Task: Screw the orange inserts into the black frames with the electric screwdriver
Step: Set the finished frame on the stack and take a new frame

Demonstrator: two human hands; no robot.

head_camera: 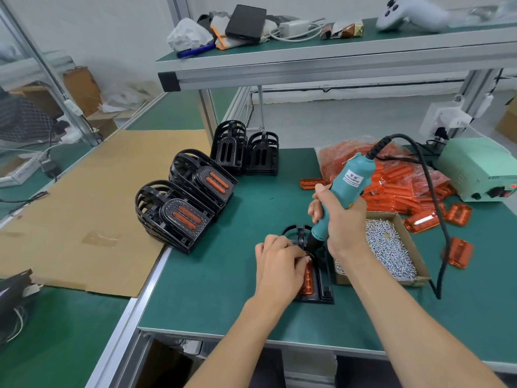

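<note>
A black frame [324, 287] lies flat on the green mat in front of me, with an orange insert [307, 278] seated in it. My left hand [279, 264] rests on the frame's left side, its fingertips pinching at the insert's top end beside the bit. My right hand [340, 219] grips the teal electric screwdriver [349, 186], held tilted with its black tip down on the frame's upper end. Its black cord loops away to the right.
A cardboard box of silver screws [389, 247] sits right of the frame. Loose and bagged orange inserts [386, 175] pile at the back right beside a green power unit [475, 169]. Stacks of black frames [179, 211] stand at left, two topped with orange. A shelf [307, 68] hangs overhead.
</note>
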